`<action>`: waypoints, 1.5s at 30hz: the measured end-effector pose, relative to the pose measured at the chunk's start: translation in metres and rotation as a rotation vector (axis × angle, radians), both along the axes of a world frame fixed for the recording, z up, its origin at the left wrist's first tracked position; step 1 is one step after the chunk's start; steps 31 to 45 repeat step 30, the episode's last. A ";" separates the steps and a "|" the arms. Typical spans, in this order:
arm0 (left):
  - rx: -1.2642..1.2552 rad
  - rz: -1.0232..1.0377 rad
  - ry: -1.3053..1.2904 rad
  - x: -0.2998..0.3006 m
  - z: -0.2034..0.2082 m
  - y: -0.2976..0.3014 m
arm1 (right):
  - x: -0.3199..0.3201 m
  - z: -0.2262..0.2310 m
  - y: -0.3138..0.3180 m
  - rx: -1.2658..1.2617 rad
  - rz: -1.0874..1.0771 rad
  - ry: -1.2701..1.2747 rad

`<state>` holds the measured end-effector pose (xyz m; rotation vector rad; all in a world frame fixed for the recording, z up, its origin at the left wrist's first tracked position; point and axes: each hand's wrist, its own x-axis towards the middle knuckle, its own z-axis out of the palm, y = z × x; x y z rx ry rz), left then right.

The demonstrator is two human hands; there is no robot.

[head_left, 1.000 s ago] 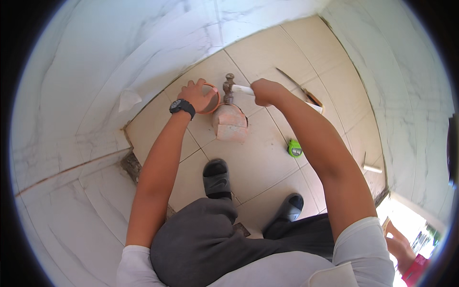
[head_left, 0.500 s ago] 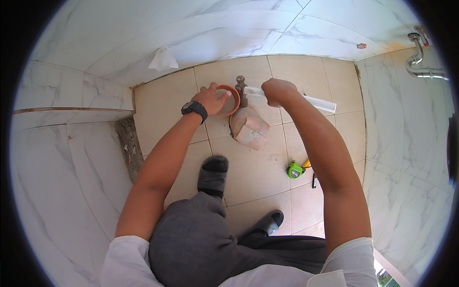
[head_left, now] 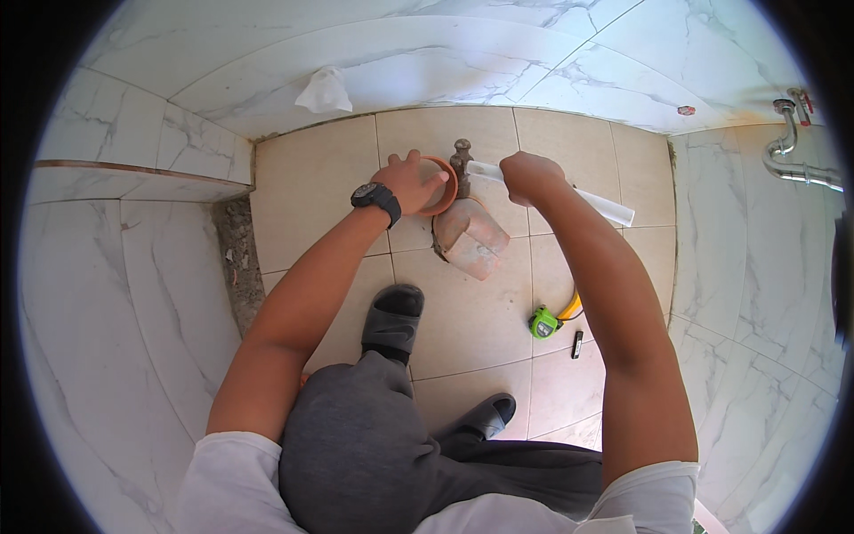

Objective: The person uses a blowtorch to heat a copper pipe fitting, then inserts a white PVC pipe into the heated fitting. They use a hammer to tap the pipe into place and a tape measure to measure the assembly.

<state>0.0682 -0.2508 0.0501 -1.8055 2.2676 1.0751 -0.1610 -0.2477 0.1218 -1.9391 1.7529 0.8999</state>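
My left hand [head_left: 414, 184] grips the near-left rim of a round, open-ended orange-brown piece [head_left: 442, 203], like a short pipe or pot; its inside looks grey. In my right hand [head_left: 534, 178], closed in a fist, is a hammer [head_left: 605, 206] with a long white handle. The rusty hammer head [head_left: 461, 165] is right at the ring's right edge; whether they touch I cannot tell. Just below it on the floor lies a broken, curved orange piece [head_left: 474, 238] smeared with pale grey.
A green tape measure [head_left: 543, 323] and a small black object [head_left: 577, 344] lie by my right forearm. Marbled walls surround the tiled floor [head_left: 329, 178]. A chrome drain pipe [head_left: 787, 156] juts out at far right. White crumpled material [head_left: 326, 91] is against the back wall.
The whole view has shifted slightly. Both hands keep their grips, and the hammer head stays beside the orange ring. More of the yellow strap by the tape measure shows.
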 end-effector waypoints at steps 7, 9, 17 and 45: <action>-0.137 -0.180 -0.034 -0.034 0.014 -0.008 | -0.034 -0.016 0.015 -0.050 -0.063 -0.066; -0.205 -0.262 -0.055 -0.046 0.017 -0.010 | -0.043 -0.019 0.028 -0.066 -0.124 -0.114; -0.294 -0.494 -0.104 -0.071 0.021 -0.022 | -0.064 -0.034 0.070 -0.072 -0.349 -0.253; -0.256 -0.533 -0.200 -0.085 0.021 -0.027 | -0.061 -0.033 0.076 -0.044 -0.397 -0.242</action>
